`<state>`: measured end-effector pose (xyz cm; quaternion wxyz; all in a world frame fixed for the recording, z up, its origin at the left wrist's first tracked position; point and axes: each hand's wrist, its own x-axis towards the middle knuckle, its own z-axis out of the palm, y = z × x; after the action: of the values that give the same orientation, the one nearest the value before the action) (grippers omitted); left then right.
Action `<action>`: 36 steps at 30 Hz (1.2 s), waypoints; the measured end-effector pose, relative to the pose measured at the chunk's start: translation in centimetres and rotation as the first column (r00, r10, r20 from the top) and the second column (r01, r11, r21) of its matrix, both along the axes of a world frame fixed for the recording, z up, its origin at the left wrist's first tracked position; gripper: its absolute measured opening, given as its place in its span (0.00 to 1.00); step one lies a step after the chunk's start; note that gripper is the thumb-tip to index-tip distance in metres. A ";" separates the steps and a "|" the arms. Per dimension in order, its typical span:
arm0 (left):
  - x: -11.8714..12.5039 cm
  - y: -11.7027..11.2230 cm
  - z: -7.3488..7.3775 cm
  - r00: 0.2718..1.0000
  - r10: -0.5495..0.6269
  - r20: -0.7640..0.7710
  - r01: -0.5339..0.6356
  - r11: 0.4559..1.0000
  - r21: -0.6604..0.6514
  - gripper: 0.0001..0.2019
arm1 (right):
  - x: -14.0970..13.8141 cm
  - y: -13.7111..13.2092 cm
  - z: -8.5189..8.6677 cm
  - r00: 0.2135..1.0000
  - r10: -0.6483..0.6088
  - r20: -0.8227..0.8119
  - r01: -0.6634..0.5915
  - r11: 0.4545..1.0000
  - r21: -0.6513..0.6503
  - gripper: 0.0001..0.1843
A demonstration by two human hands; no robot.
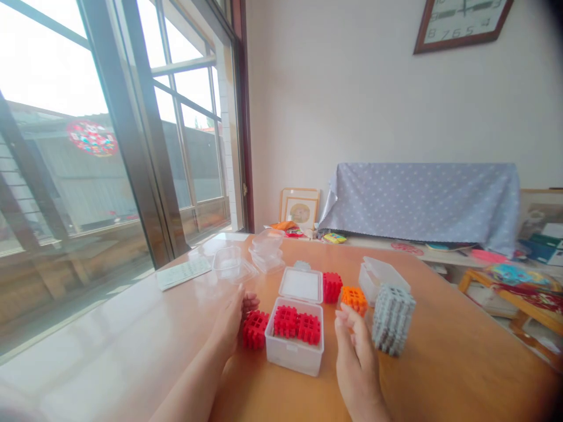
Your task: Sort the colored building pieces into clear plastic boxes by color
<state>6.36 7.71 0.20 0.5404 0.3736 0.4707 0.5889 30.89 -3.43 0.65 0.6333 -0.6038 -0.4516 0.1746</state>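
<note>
A clear plastic box (294, 358) stands in front of me with its lid (301, 286) folded back. Two red stacks of notched, interlocking plastic pieces (285, 321) lie side by side inside it. My left hand (235, 322) is at the box's left, beside another red stack (255, 330); its fingers curl loosely above that stack's far side, and whether they touch it I cannot tell. On the right, my right hand (358, 351) is half open with nothing in it, near an orange stack (354, 300) and a tall grey stack (394, 319).
Behind the lid's right edge stands another red stack (332, 287). A clear container (383, 280) sits behind the grey stack. Further back left are clear tubs (266, 252) and a pale keyboard-like panel (183, 272). Windows border the table's left side.
</note>
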 end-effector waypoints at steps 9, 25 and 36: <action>0.2 -0.6 -0.5 0.999 0.005 -0.043 -0.001 0.995 0.103 0.28 | 1.2 1.7 -1.9 0.979 -0.061 -0.195 0.048 0.996 -0.069 0.28; -2.4 -5.1 8.1 0.791 -0.218 -0.572 0.386 0.902 0.191 0.23 | 3.0 4.9 -4.6 0.965 -0.102 -0.242 0.090 0.994 -0.064 0.27; -3.6 -3.7 7.1 0.204 -0.252 -0.946 0.595 0.799 -0.085 0.29 | 2.3 3.7 -3.3 0.979 -0.001 -0.204 -0.007 0.999 -0.037 0.25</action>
<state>2.72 3.99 7.34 0.2522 0.8305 0.4710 0.1574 33.22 0.30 -2.61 0.6647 -0.5937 -0.3817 0.2451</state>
